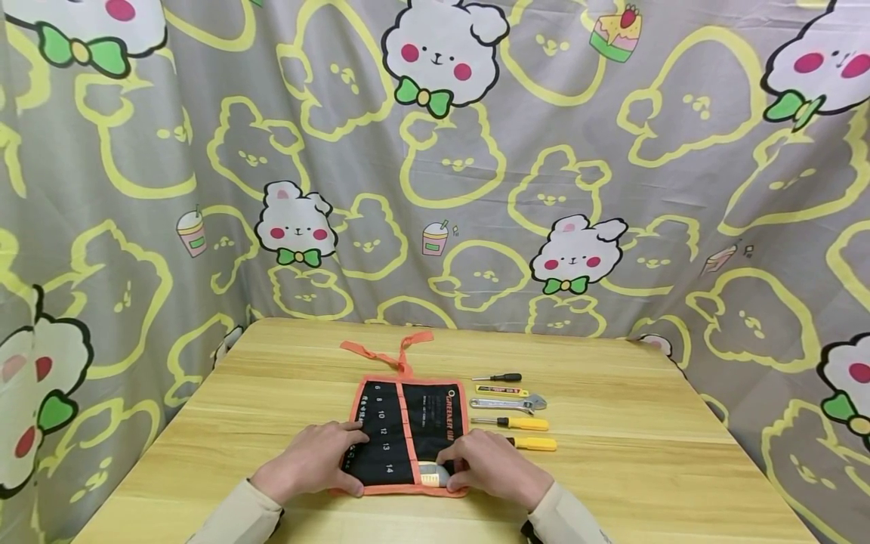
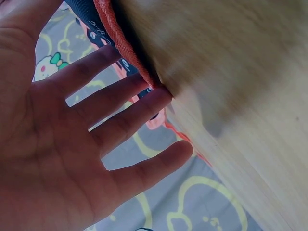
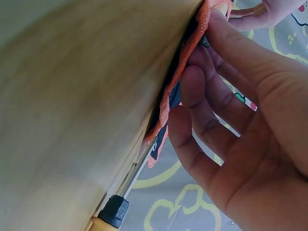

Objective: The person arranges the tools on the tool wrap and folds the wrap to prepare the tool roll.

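A black roll-up tool pouch (image 1: 370, 453) with orange trim lies spread on the table, its left half printed with numbers. My left hand (image 1: 313, 457) rests on the pouch's left edge; in the left wrist view its fingers (image 2: 130, 115) are spread and fairly straight. My right hand (image 1: 499, 465) is at the lower right corner. Its thumb and index finger pinch a grey and pale-yellow object (image 1: 431, 474) at the bottom pocket, partly hidden by the fingers, so I cannot tell its kind. In the right wrist view, curled fingers (image 3: 192, 86) lie beside the orange edge (image 3: 180, 72).
Right of the pouch lie a small black screwdriver (image 1: 506, 377), a flat yellow packet (image 1: 501, 391), an adjustable wrench (image 1: 510, 403), a yellow-handled screwdriver (image 1: 526, 424) and another yellow handle (image 1: 537, 444). Orange ties (image 1: 401, 359) extend behind the pouch. A patterned curtain (image 1: 476, 189) surrounds the wooden table (image 1: 612, 491).
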{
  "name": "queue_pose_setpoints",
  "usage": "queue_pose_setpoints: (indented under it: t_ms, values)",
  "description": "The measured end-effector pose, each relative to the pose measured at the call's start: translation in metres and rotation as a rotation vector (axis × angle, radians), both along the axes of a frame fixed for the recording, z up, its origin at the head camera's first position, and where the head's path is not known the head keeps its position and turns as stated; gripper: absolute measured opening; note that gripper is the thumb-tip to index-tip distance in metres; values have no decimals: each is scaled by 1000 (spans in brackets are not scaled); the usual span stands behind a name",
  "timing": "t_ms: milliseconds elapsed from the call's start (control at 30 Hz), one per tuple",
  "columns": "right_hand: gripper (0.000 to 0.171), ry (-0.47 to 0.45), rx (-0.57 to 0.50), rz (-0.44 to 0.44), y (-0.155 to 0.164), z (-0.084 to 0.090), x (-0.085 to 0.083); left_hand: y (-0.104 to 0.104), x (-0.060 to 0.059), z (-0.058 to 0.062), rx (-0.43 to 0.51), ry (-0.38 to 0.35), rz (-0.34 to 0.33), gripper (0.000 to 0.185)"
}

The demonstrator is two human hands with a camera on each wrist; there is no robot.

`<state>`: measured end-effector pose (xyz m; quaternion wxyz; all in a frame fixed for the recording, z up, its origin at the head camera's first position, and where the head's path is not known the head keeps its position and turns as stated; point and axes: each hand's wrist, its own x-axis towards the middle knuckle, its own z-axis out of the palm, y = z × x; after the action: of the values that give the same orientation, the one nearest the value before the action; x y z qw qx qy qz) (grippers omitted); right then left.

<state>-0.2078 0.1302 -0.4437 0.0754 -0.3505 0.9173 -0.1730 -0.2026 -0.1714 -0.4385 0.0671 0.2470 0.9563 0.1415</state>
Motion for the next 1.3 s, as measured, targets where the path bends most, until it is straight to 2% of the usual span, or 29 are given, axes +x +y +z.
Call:
queue_pose_setpoints:
  t_ms: [600,967,1300]
  values:
    - [30,8,27,-1,-1,2,-2,1,0,1,-8,28,-15,71]
    - [30,52,26,40,-4,3,-3,-1,1,-1,-19,58,-24,74]
    - [30,30,41,21,-5,3,-4,-1,0,-2,-18,60,-17,74]
